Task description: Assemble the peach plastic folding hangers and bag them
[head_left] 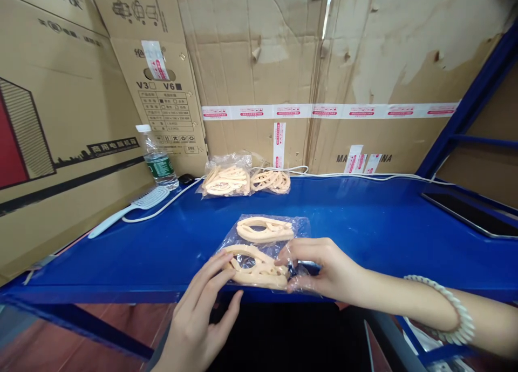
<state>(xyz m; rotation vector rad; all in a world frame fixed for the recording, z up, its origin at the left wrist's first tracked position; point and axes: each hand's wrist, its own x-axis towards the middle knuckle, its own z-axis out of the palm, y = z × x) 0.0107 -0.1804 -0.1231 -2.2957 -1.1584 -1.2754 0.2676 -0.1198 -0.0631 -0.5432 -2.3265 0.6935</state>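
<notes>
Two cream folding hangers lie on a clear plastic bag (pixel 301 224) at the table's near edge; whether they are inside it I cannot tell. My left hand (pixel 202 302) rests its stretched fingertips on the left end of the nearer folding hanger (pixel 259 272), thumb held apart. At that hanger's right end, my right hand (pixel 324 266) grips between thumb and fingers, with crinkled plastic around the fingertips. The other folding hanger (pixel 265 229) lies just beyond, untouched by either hand.
Toward the back sit a bag of cream hangers (pixel 226 180) and a smaller bagged bundle (pixel 271 181). A hairbrush (pixel 133 207) and water bottle (pixel 157 161) stand left, with a white cable (pixel 364 176) behind. A dark tablet (pixel 471 214) lies right. Cardboard (pixel 259 80) walls the blue table (pixel 364 215).
</notes>
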